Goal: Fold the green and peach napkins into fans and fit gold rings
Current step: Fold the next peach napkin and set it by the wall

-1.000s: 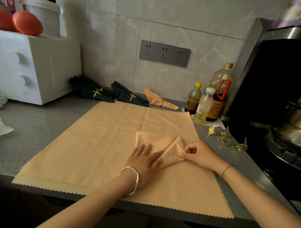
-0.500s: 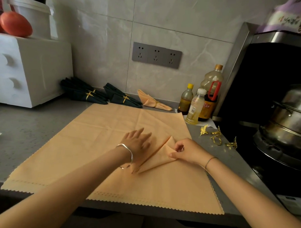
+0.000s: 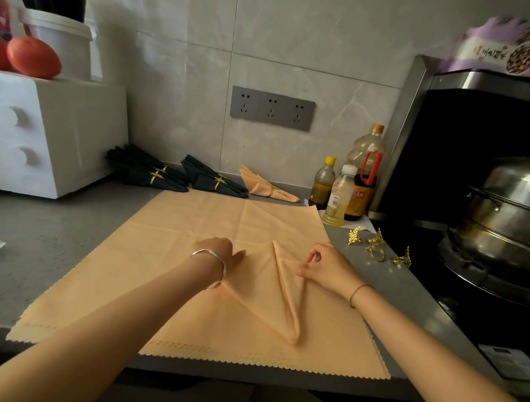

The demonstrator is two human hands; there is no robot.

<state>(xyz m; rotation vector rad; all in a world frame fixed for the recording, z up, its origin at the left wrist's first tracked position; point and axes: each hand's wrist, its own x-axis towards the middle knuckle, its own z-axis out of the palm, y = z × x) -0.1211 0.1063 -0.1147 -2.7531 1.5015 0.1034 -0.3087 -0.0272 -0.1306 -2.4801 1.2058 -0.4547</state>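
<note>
A peach napkin (image 3: 263, 291) lies folded into a long pointed shape on top of a flat spread peach napkin (image 3: 165, 257). My left hand (image 3: 225, 256) presses flat on its left corner. At the raised fold on the right side, my right hand (image 3: 324, 269) pinches the cloth with curled fingers. Three loose gold leaf rings (image 3: 376, 248) sit on the counter just right of that hand. Along the back wall lie two ringed dark green napkin bundles (image 3: 152, 174) (image 3: 216, 182) and one ringed peach fan (image 3: 267, 189).
Oil and sauce bottles (image 3: 339, 197) stand at the back right corner of the spread cloth. A steel pot (image 3: 503, 215) sits on the stove to the right. A white drawer box (image 3: 49, 139) stands at the back left. The counter edge (image 3: 251, 377) runs near me.
My left hand slid left off the middle of the fold to its left corner. The folded napkin now lies longer and narrower, its point towards me. The camera shifted slightly.
</note>
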